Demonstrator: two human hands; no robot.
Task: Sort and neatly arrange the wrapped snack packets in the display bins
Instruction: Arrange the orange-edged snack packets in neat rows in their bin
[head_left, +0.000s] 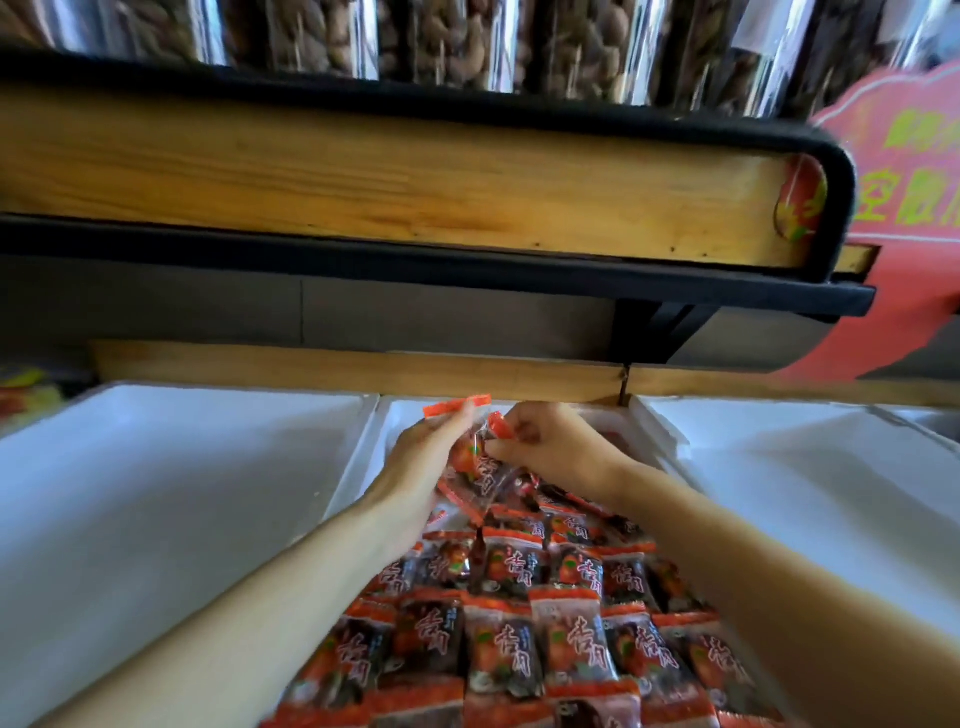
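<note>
Red packets (480, 467), seemingly near bin rim (370, 421)

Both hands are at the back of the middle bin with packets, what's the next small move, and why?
Probably lay the packets that the left grip and right grip hold flat at the far end of the bin, label up: the near rows lie neat, while the back ones look loose.

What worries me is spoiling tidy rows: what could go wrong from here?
1. The held packets, pinched between left hand and right hand, could slip onto the arranged rows.
2. Both forearms reach low over those rows in the middle bin and might nudge them askew.
</note>
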